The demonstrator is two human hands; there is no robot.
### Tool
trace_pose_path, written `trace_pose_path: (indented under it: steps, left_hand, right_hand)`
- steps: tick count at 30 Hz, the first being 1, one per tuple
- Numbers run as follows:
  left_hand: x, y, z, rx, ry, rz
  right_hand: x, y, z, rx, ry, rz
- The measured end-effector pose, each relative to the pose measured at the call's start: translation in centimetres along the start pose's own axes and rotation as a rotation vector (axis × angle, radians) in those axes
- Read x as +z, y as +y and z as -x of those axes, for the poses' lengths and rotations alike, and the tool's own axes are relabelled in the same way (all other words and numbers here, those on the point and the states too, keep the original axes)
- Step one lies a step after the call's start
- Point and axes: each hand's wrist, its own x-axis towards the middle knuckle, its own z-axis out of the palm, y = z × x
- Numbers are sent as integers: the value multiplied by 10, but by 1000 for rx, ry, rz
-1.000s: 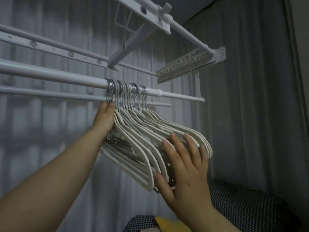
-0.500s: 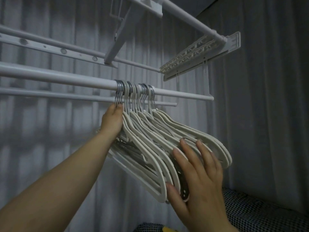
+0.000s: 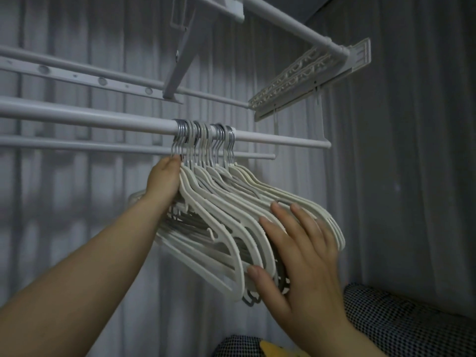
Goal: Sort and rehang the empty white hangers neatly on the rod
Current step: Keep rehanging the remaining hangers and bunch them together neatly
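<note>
The hangers (image 3: 231, 210) are hanging bunched on the rod (image 3: 90, 119). Below the rod, the left hand (image 3: 164, 181) is pressing their necks; the right hand (image 3: 296, 256), fingers spread wide, is lying flat against their shoulders.

White hangers (image 3: 219, 215) bunched tight on rod (image 3: 90, 119), metal hooks over it.

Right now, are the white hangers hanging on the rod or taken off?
On the rod: the white hangers hang bunched, their metal hooks looped over the rod.
</note>
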Motion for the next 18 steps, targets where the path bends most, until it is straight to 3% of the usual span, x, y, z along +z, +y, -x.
trace_pose_path:
  steps: [6,8,10,14,18]
  left_hand:
    - [-10,7,17,-34,-16,123]
    - [-13,9,21,-53,-17,146]
    - [-18,11,24,-80,-19,148]
    - [-26,14,31,-88,-39,160]
    - [-28,15,37,-43,-29,153]
  right_hand:
    - [-20,-5,-2,-25,21,-125]
    - [-32,-2,-10,99,119,-230]
    - [-47,1,-27,379,157,-461]
    - [-57,13,-55,873,-227,-813]
    - [-55,11,-57,941,-464,-912]
